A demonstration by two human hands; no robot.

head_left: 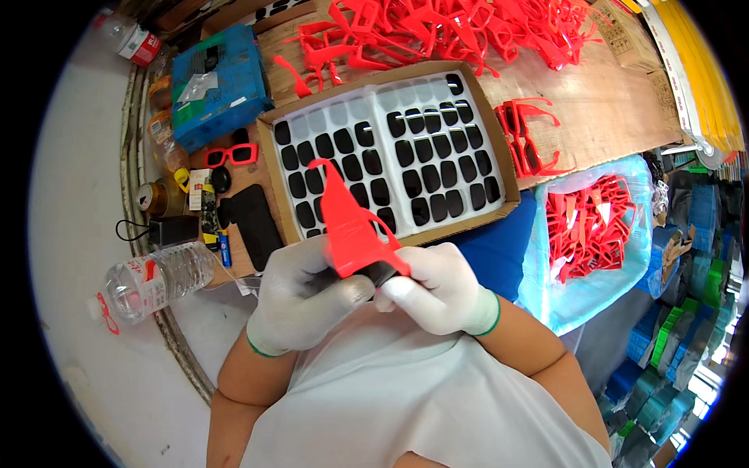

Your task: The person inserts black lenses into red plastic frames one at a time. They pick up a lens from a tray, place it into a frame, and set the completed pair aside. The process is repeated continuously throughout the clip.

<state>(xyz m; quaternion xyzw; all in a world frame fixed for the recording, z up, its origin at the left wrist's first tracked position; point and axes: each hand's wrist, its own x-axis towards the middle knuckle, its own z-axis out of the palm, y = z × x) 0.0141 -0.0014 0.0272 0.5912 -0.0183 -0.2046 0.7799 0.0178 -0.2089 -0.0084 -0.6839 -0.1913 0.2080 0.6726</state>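
Observation:
Both my hands wear white gloves with green cuffs. My left hand (300,300) is closed on the left side of a red glasses frame (345,226), its thumb against the lower edge. My right hand (445,288) pinches the frame's other end. One wide red temple arm points up and away from me. A dark lens (379,271) shows at the frame's lower part, between my thumbs; how far it sits in the rim I cannot tell. Just beyond my hands lies a cardboard box (507,168) with dark lenses (411,182) in rows on a white tray.
Red frames (468,31) are heaped at the back. Red sunglasses (527,140) lie right of the box. A blue-lined bin (538,288) at right holds more red frames. At left are a blue box (218,86), a black phone-shaped object (253,226) and a water bottle (160,281).

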